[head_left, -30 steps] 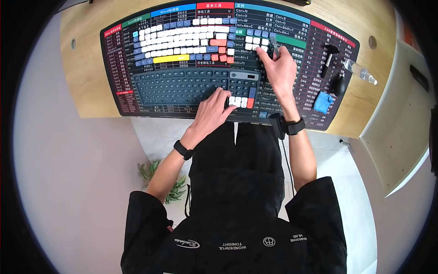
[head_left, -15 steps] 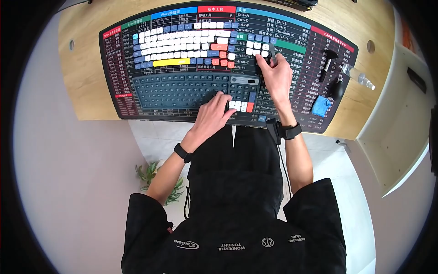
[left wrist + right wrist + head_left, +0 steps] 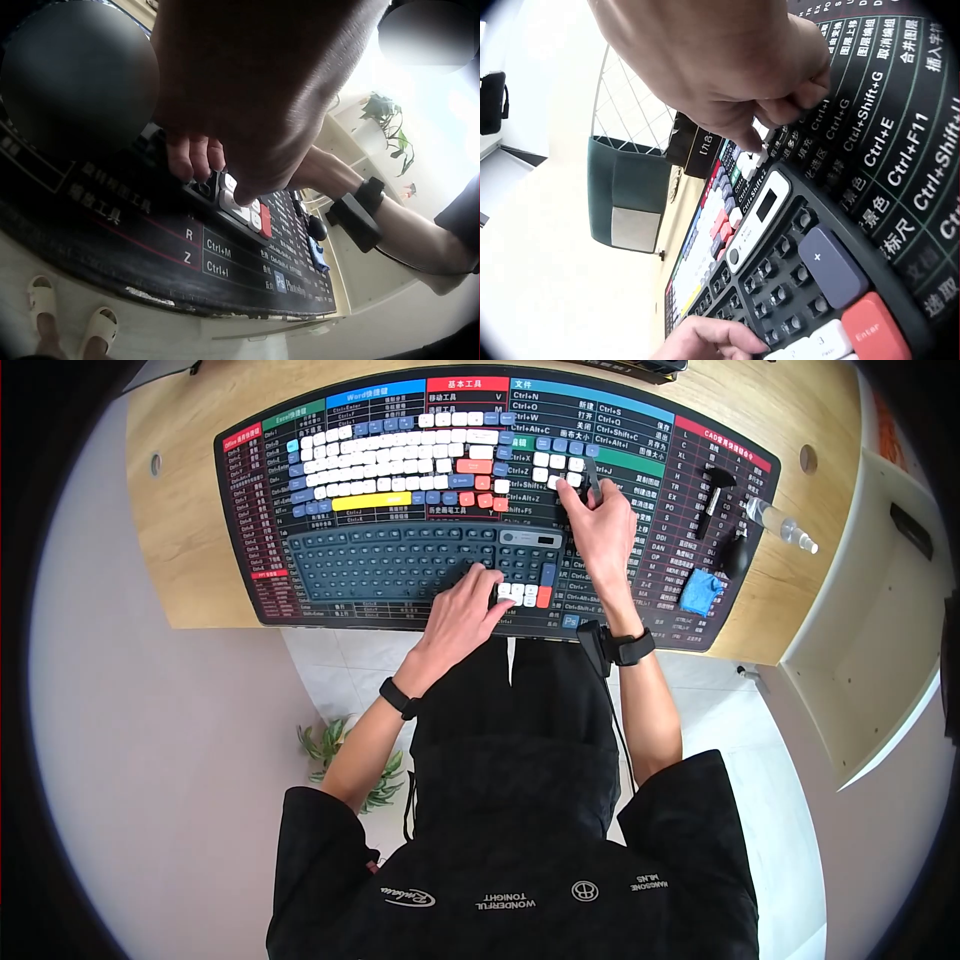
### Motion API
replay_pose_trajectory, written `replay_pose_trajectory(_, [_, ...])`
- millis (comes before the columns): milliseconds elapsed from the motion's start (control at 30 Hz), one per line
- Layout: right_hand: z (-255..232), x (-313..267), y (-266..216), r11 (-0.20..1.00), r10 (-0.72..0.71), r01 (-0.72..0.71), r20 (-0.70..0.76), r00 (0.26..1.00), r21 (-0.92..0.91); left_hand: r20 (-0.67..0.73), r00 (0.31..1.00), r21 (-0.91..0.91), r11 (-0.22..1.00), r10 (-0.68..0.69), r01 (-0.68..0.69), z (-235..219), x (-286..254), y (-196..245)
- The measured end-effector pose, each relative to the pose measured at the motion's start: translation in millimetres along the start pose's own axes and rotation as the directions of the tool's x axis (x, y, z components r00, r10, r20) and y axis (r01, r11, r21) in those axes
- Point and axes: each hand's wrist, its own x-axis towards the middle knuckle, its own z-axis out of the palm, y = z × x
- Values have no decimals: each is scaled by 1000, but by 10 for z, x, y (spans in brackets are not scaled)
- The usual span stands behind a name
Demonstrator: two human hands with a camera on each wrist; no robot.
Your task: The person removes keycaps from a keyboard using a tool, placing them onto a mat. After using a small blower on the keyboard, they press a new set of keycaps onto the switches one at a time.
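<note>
A grey-blue keyboard [image 3: 390, 560] has mostly bare switches, with white number keycaps [image 3: 517, 596] and a red Enter keycap [image 3: 870, 330] at its lower right corner. My left hand [image 3: 463, 616] rests there, fingers bent over the switches and thumb against the white caps; the left wrist view shows the thumb [image 3: 247, 195] on them. Above the keyboard, my right hand [image 3: 604, 535] holds a slim grey tool [image 3: 592, 482], with its fingertips at a small group of loose white keycaps [image 3: 558, 461]. In the right wrist view its fingers [image 3: 750, 139] touch a white cap; the tool is hidden.
Loose keycaps [image 3: 390, 465] lie in rows on the printed desk mat [image 3: 640, 560]. At the right are a black brush [image 3: 718, 478], a clear spray bottle [image 3: 785, 528], a black air blower [image 3: 735, 556] and a blue cloth [image 3: 702, 592]. A white shelf [image 3: 865, 630] stands beyond.
My right hand has shifted slightly down and left, its fingertips lower beside the loose white caps. My left hand stays on the keyboard. The head view has shifted a little.
</note>
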Motion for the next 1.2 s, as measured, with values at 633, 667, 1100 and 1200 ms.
replay_pose_trajectory(633, [-74,138,157,997,-65,65,-21,998,28,-4,1000,1,1000,-4,4,10,2,6])
replay_pose_trajectory(667, [-62,132,144,998,-50,50,-8,999,40,-4,1000,1,1000,-5,5,13,0,3])
replay_pose_trajectory(1100, [18,57,26,999,-13,14,-15,1000,43,-5,1000,3,1000,-1,1,16,5,16])
replay_pose_trajectory(1200, [19,40,-11,1000,-14,14,-2,1000,2,-10,1000,7,1000,3,-3,3,5,13])
